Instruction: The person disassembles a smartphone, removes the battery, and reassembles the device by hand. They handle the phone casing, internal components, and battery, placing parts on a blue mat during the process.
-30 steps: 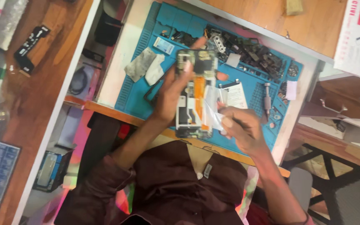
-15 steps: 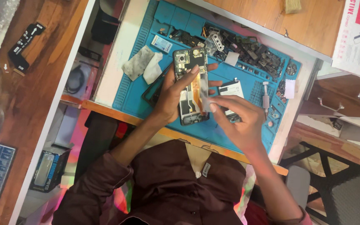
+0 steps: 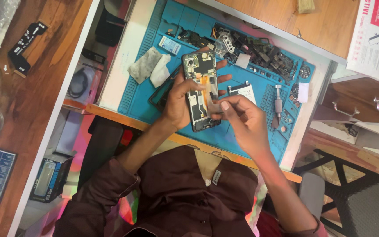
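**Opened phone held over the blue mat**

Opened black smartphone with its back cover off and its boards and orange flex strip bare [image 3: 201,90] sits upright in the left hand [image 3: 178,103], whose fingers are wrapped round its left edge and back. The right hand [image 3: 242,120] is just beside it on the other side, thumb and forefinger pinched on a thin pale strip [image 3: 213,103] that touches the phone's middle.

Under both hands lies a blue ridged silicone work mat [image 3: 154,57] on a white bench. On it, left of the phone, are two crumpled grey-white cloths [image 3: 150,66]; beyond the phone, a heap of small dark phone parts [image 3: 259,50]; to the right, a metal-tipped screwdriver [image 3: 278,101].

Farther off, a brown wooden tabletop [image 3: 36,87] carries a black flex part [image 3: 25,48], and wooden drawers with metal handles [image 3: 365,103] stand at the right.
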